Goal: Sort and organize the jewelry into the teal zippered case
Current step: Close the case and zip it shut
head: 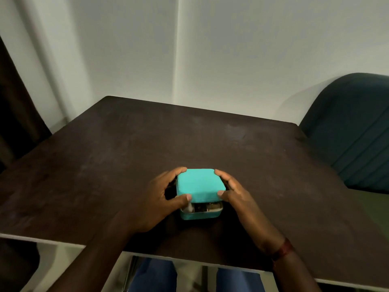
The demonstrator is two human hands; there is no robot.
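The teal case (200,184) on the counter (126,144) was gripped by both hands, left (160,199) and right (235,192); its lid seemed slightly ajar.

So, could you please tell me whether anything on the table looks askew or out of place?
Only the teal case: its lid sits slightly raised at the near edge, leaving a gap over the base where small items show. The left hand and right hand grip the lid's sides. Nothing looks spilled on the table.
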